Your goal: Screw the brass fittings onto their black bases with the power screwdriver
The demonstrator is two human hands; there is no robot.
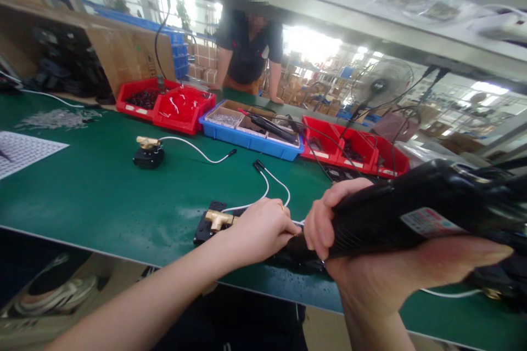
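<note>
My right hand (370, 269) is wrapped round a thick black electric screwdriver (382, 214) with a red-and-white label, its front end pointing left and down. Close to that end, my left hand (263, 230) is closed in a pinch over a dark part on the bench; what the fingertips hold is hidden. Partly behind my left hand lies a black unit with a brass fitting (217, 220) and white cables (269, 181) with black plugs. Farther left, a similar black unit with a brass fitting (148, 152) sits untouched, its white cable stretched to the right.
Red bins (181, 109) and a blue tray (251, 140) with small parts line the bench's (102, 192) back. Another tool (272, 126) lies across the tray. Loose small parts (57, 119) and a patterned sheet (28, 151) are at left. A person (251, 49) leans on the far side.
</note>
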